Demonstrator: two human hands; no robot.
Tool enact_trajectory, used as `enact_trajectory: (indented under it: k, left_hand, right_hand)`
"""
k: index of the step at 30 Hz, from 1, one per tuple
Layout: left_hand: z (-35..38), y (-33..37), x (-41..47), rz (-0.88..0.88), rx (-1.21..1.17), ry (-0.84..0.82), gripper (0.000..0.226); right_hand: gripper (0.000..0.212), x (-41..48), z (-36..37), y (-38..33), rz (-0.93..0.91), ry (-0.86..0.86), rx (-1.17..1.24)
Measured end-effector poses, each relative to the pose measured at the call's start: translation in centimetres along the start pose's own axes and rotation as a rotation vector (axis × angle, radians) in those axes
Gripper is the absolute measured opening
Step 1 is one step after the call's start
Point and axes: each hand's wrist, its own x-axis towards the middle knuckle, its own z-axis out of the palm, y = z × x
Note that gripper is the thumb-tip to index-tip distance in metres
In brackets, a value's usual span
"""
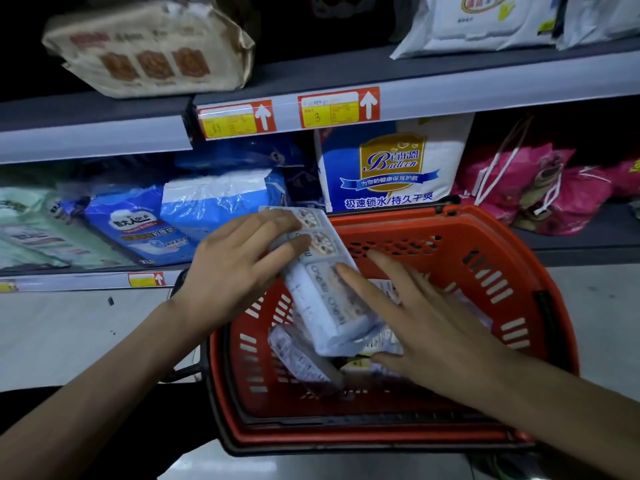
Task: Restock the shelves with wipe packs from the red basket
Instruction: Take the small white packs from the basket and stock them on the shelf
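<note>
Basket: red basket (512, 251) sat on the floor by the shelves, loose wipe packs (301, 358) inside.
Right hand: right hand (433, 327) lay with straight fingers on the held wipe pack (322, 299), at its lower end.
Left hand: left hand (235, 265) gripped its upper end, fingers curled over.
Pack position: tilted, above the basket.
Behind: Baileen bag (391, 168) on the lower shelf (86, 280); 2 price tags (337, 107) above.

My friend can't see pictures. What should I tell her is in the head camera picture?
Two hands hold a white wipe pack over a red basket: the left hand grips its top end, the right hand lays straight fingers on its lower end. More packs lie in the basket, and store shelves with packaged goods stand behind.
</note>
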Motion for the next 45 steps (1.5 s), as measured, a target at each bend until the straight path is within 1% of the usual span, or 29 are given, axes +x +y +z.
enact_trajectory:
  k: [1, 3, 6, 9, 11, 13, 14, 17, 20, 21, 22, 24, 26, 27, 30, 32, 34, 36, 39, 41, 44, 45]
  left_hand:
    - [0.0, 0.2, 0.4, -0.011, -0.014, 0.005, 0.028]
    - [0.1, 0.5, 1.1, -0.053, -0.064, 0.024, 0.027]
    - [0.2, 0.8, 1.4, -0.133, -0.178, -0.011, 0.037]
    - [0.3, 0.7, 1.5, -0.282, -0.280, -0.048, 0.047]
    - [0.4, 0.8, 1.5, -0.411, -0.388, -0.052, 0.054]
    - [0.4, 1.2, 1.6, -0.561, -0.518, -0.043, 0.061]
    - [0.4, 1.3, 1.7, -0.654, -0.585, -0.027, 0.062]
    - [0.4, 1.4, 2.1, -1.005, -0.869, 0.013, 0.056]
    - [0.5, 1.6, 2.6, -1.290, -1.265, -0.108, 0.045]
    - [0.4, 1.8, 2.8, -1.347, -1.384, -0.143, 0.042]
    - [0.4, 2.0, 2.9, -1.380, -1.481, -0.146, 0.040]
    - [0.3, 2.4, 3.2, -1.395, -1.566, -0.129, 0.038]
    - [0.2, 2.3, 3.4, -1.363, -1.557, -0.153, 0.042]
    - [0.0, 2.2, 3.4, -1.345, -1.559, -0.165, 0.044]
    - [-0.3, 1.7, 3.3, -1.303, -1.629, -0.164, 0.047]
    - [-0.6, 1.6, 3.4, -1.303, -1.689, -0.149, 0.048]
    - [-0.9, 1.6, 3.6, -1.339, -1.762, -0.078, 0.042]
    - [-1.3, 1.5, 3.9, -1.388, -1.849, 0.013, 0.035]
    - [-2.1, 1.4, 4.3, -1.438, -2.014, 0.166, 0.026]
    - [-2.7, 1.3, 4.8, -1.458, -2.097, 0.289, 0.025]
    - [-3.7, 1.4, 5.4, -1.429, -2.131, 0.393, 0.018]
    - [-3.9, 1.5, 5.4, -1.406, -2.145, 0.414, 0.019]
  right_hand:
    - [0.120, 0.1, 0.2, -0.3, -0.015, 0.075, 0.019]
    - [0.104, 0.3, 0.6, -0.4, -0.030, 0.182, 0.071]
    - [0.083, 0.8, 0.2, -0.5, 0.035, 0.225, 0.271]
    - [0.070, 1.4, -0.7, -0.7, 0.138, 0.263, 0.608]
    - [0.050, 1.8, -1.9, -0.7, 0.232, 0.296, 0.838]
    - [0.031, 1.9, -2.9, -0.4, 0.329, 0.242, 1.097]
    - [0.028, 1.8, -3.2, -0.2, 0.369, 0.209, 1.221]
    - [0.041, 1.4, -2.8, 0.3, 0.522, 0.177, 1.438]
    - [0.058, 1.1, -2.3, 0.7, 0.602, 0.118, 1.649]
    - [0.063, 1.0, -2.3, 0.8, 0.626, 0.108, 1.735]
    - [0.063, 1.0, -2.4, 0.9, 0.639, 0.106, 1.817]
    - [0.053, 1.0, -2.8, 1.0, 0.664, 0.111, 1.935]
    - [0.033, 0.8, -3.1, 1.1, 0.664, 0.107, 1.969]
    - [0.029, 0.8, -3.3, 1.0, 0.658, 0.106, 1.971]
    - [0.035, 0.9, -4.0, 0.9, 0.640, 0.122, 1.980]
    - [0.042, 1.0, -4.2, 1.0, 0.654, 0.149, 2.062]
    - [0.052, 1.0, -4.6, 1.0, 0.659, 0.173, 2.098]
    - [0.054, 1.0, -5.1, 0.7, 0.617, 0.186, 2.074]
    - [0.048, 1.4, -5.9, 0.2, 0.535, 0.177, 1.987]
    - [0.046, 1.7, -6.3, -0.2, 0.473, 0.171, 1.877]
    - [0.040, 1.8, -7.1, -1.1, 0.370, 0.258, 1.602]
    - [0.039, 1.7, -7.2, -1.4, 0.334, 0.307, 1.494]
